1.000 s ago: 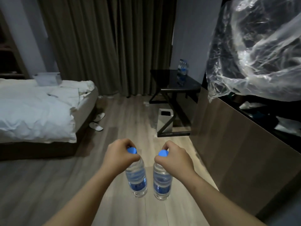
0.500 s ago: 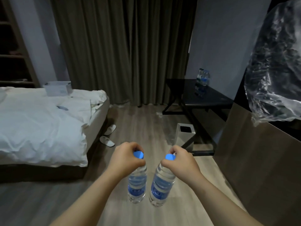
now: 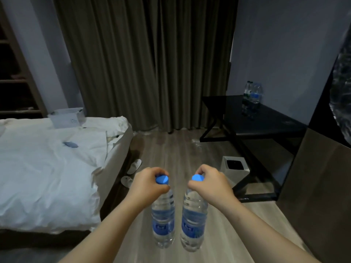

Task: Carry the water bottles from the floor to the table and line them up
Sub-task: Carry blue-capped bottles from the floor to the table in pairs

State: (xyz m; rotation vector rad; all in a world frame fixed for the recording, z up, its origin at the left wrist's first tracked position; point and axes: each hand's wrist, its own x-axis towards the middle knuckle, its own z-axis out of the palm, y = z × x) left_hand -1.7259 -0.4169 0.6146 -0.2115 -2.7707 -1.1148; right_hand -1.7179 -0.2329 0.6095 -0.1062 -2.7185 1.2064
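Plastic wrap [image 3: 341,88] is cut off by the right edge, so only a crinkled clear strip of it shows above a brown cabinet [image 3: 319,186]. The bottles on the desk [image 3: 253,93] stand in a tight cluster at the far back by the wall; dim light and overlap make their number hard to tell. The desk [image 3: 269,122] is dark and its right part runs behind the cabinet. Both forearms leave the bottom edge.

Bare wood floor [image 3: 176,147] lies open between the bed [image 3: 47,168] on the left and the desk on the right, up to the curtains [image 3: 152,63]. A small bin [image 3: 235,166] sits on the floor beside the desk's frame, and slippers [image 3: 131,173] lie at the foot of the bed.

The left hand [image 3: 148,185] has its fingers clamped around the neck of the left bottle [image 3: 163,223], just under the blue cap. The right hand [image 3: 210,185] has its fingers closed the same way on the right bottle [image 3: 193,221]. Both bottles hang in the air above the floor, caps up, long axes close to upright, bases toward the floor. They hang just beside each other with a narrow gap between them.
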